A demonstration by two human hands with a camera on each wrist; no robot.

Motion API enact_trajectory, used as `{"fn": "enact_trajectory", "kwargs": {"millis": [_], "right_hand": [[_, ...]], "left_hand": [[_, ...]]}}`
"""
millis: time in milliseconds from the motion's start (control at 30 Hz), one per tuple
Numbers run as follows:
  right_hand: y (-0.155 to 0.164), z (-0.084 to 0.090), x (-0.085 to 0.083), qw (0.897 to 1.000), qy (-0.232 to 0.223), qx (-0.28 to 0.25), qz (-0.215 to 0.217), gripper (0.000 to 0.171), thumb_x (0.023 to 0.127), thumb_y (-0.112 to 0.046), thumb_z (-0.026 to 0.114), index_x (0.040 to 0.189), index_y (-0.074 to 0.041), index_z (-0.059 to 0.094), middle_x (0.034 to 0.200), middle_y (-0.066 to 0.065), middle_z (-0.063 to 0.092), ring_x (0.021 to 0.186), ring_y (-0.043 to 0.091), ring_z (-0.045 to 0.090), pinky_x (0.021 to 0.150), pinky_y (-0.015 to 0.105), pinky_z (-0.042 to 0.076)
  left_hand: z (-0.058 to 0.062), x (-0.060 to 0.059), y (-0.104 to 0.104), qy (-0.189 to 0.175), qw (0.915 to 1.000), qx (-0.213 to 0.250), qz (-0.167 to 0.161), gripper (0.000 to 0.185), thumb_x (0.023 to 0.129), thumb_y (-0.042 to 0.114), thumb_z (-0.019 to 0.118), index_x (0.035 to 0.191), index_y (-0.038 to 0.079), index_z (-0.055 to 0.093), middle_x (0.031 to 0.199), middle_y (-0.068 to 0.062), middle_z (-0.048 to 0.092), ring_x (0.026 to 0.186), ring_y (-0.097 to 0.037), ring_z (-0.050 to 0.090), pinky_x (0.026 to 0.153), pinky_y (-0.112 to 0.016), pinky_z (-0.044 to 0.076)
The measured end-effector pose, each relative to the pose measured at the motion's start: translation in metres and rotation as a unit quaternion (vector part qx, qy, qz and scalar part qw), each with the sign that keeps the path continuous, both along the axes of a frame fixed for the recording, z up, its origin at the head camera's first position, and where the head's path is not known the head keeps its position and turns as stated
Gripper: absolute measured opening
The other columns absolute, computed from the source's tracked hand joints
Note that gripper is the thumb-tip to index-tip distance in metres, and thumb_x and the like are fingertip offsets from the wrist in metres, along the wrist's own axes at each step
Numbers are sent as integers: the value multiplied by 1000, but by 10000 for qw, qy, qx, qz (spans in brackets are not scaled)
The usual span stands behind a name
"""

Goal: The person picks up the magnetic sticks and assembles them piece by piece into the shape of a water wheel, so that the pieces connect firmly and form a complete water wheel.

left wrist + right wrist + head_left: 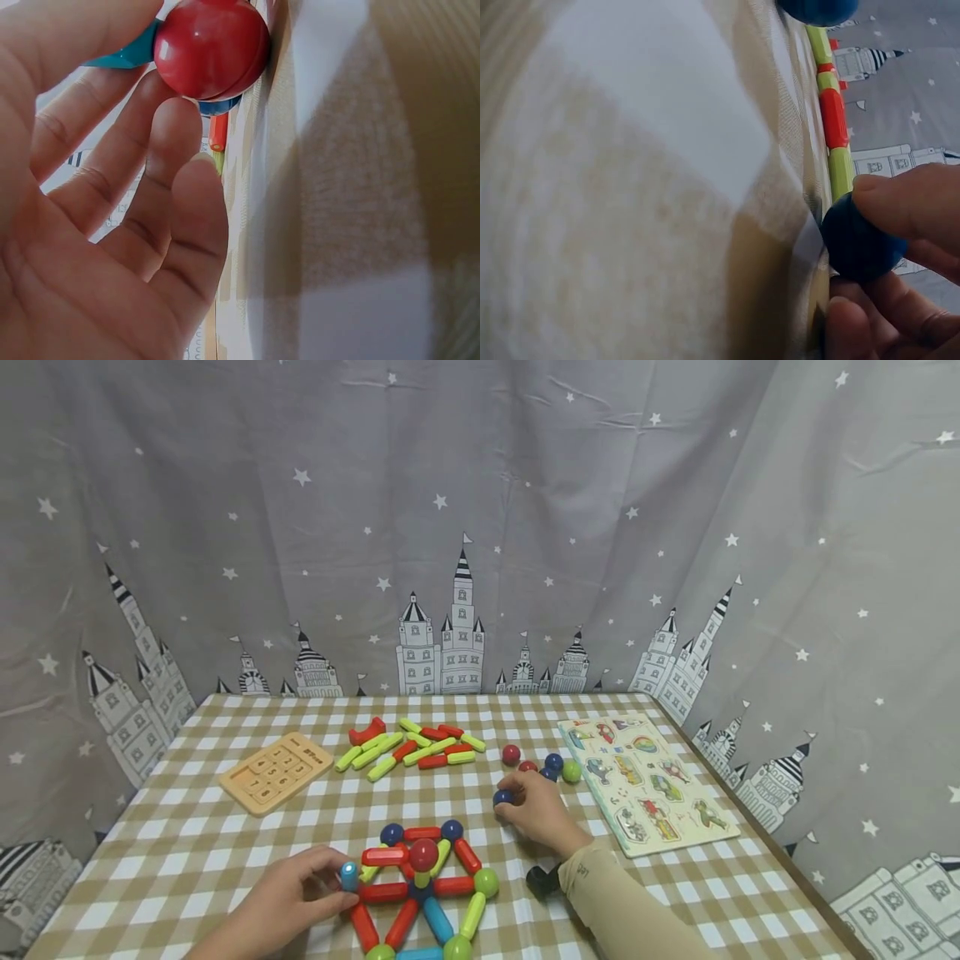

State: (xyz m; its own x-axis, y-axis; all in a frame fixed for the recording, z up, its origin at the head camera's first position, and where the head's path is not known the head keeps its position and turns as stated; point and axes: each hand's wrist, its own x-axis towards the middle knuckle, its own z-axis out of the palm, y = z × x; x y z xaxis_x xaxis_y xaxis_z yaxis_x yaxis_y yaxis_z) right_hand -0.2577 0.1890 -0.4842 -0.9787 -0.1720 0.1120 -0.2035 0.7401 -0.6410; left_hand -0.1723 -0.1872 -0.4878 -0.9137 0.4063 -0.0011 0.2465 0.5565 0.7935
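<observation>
My left hand point(288, 893) pinches a light blue rod point(348, 876) upright between thumb and fingers at the left corner of a built frame of rods and balls. A red ball point(211, 49) sits at the rod's end in the left wrist view. Red rods point(382, 891), lime rods point(472, 915) and lime balls point(487, 882) make up the frame, with another red ball point(423, 854) raised near its middle. Beyond the frame, my right hand point(542, 810) pinches a dark blue ball point(862, 238) close to the tablecloth.
Several loose balls point(511, 755) lie just past my right hand. A picture puzzle board point(611, 793) lies to the right, and a wooden number puzzle point(242, 785) to the left. Loose red and lime rods point(382, 767) are heaped at the back, beside a red curved block point(367, 731).
</observation>
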Motion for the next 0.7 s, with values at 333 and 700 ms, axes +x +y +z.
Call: {"fn": "enact_trajectory", "kwargs": {"millis": [333, 700], "right_hand": [[0, -5, -2, 9992, -214, -327, -87, 30, 86, -20, 83, 114, -14, 73, 101, -3, 70, 88, 14, 61, 78, 32, 53], [0, -5, -3, 9984, -340, -400, -224, 28, 87, -21, 82, 113, -18, 72, 99, -4, 67, 87, 16, 59, 75, 32, 52]], "left_hand": [[-1, 2, -3, 87, 9999, 71, -100, 25, 86, 34, 83, 103, 21, 70, 98, 6, 69, 81, -2, 61, 69, -22, 53], [-3, -1, 2, 44, 9980, -211, 588, 27, 83, 35, 86, 100, 20, 72, 89, 6, 67, 74, -6, 59, 65, -23, 51]]}}
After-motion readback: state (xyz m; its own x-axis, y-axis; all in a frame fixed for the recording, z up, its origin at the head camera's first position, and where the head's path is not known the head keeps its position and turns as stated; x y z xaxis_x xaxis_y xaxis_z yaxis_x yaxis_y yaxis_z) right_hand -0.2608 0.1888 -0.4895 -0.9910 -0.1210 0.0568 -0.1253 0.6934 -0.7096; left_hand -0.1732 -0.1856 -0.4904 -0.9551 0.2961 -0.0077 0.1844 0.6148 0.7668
